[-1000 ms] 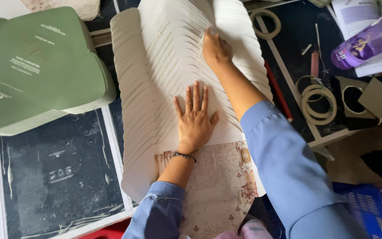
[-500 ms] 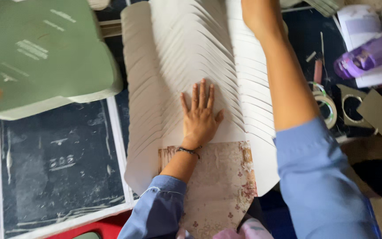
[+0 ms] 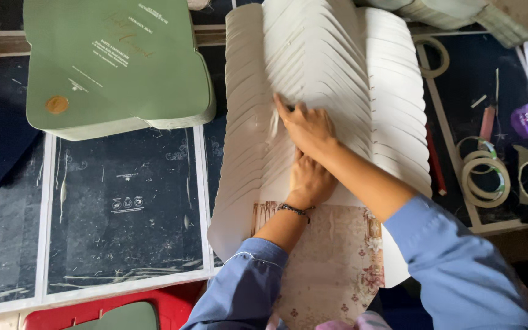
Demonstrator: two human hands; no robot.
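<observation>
Right hand [image 3: 305, 125] flat and unclenched over left hand [image 3: 308, 180], both pressed on fanned white cards [image 3: 331, 67] mid-table, pinning the spread from sliding.

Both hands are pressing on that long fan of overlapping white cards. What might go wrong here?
The fanned white cards overlap only narrowly, so a sideways push from the right hand or left hand might break the even spacing. The fan's right edge lies close to a red pencil and tape rolls, which shifted cards could snag on. The floral sheet overhangs toward the person, so a blue sleeve might drag it.
</observation>
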